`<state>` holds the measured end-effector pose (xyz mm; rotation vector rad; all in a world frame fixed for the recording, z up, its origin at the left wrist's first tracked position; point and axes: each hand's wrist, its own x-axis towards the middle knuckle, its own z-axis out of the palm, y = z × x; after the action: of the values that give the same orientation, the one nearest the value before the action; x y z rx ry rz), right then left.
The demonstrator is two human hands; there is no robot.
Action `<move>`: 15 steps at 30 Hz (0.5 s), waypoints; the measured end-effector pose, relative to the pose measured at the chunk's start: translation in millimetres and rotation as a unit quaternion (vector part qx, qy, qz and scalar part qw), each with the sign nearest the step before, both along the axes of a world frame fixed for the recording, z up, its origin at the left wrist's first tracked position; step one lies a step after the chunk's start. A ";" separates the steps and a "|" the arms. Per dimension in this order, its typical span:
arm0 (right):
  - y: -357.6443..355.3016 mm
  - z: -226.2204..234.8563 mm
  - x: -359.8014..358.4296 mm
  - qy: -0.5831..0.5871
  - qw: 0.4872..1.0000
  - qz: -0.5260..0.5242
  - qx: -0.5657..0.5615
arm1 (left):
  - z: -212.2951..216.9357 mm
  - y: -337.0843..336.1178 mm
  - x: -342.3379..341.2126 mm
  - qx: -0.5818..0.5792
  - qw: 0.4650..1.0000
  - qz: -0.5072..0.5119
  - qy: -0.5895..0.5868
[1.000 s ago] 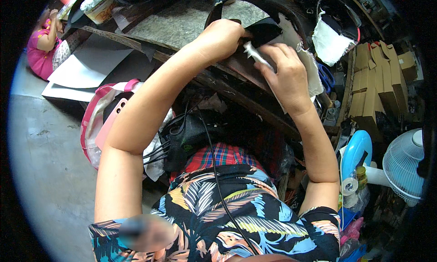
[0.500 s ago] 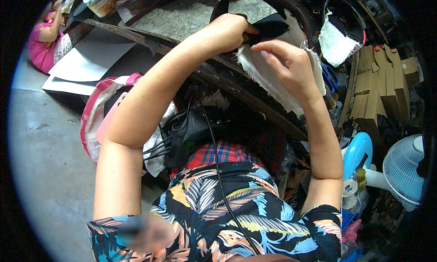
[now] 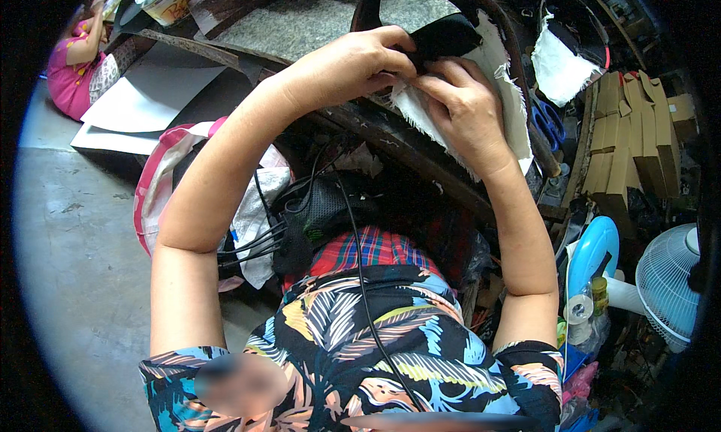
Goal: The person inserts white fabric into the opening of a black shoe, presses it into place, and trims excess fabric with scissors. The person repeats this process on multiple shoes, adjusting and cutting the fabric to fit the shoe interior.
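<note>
My left hand [image 3: 359, 66] pinches the near edge of a black curved strip [image 3: 447, 39], its thumb and fingertips pressed together. Right beside it, my right hand [image 3: 464, 105] also has its fingers closed at that edge, almost touching the left fingertips. Frayed white cloth [image 3: 420, 111] hangs from the strip below and around my right hand. A dark band [image 3: 505, 28] arches around the cloth on the far side. What exactly lies between the fingertips is partly hidden by the fingers.
A grey-topped workbench [image 3: 300, 28] lies ahead. Another black loop with white cloth [image 3: 565, 64] and blue-handled scissors [image 3: 548, 124] are at right, near cardboard pieces [image 3: 629, 147] and a fan [image 3: 668, 282]. At left are white sheets [image 3: 150, 94], a pink-trimmed bag [image 3: 154, 184] and a seated person [image 3: 79, 60].
My right hand has moved up and left, from apart with fingers loosely bent to gripping the strip beside my left hand. My left hand's fingers have shifted on the strip's edge.
</note>
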<state>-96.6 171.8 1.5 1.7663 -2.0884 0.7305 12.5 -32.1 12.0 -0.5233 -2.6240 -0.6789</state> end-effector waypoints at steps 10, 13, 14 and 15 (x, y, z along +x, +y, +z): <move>0.5 -2.7 1.3 0.007 1.000 -0.002 -0.005 | -0.9 3.1 17.4 0.076 0.995 0.057 -0.016; 0.4 -3.0 1.0 0.020 0.999 0.004 -0.029 | -0.9 13.6 16.7 0.074 0.993 0.094 -0.006; 0.3 -3.4 0.7 0.016 0.999 0.006 -0.028 | -1.3 17.6 16.7 0.062 0.993 0.103 0.015; 0.1 -3.7 0.3 0.011 1.000 0.007 -0.025 | -2.6 22.9 16.4 0.014 0.991 0.131 0.030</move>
<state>-96.3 171.8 -2.3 1.7557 -2.0282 0.7558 29.0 -9.2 9.3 -0.1826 -2.5596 -0.6041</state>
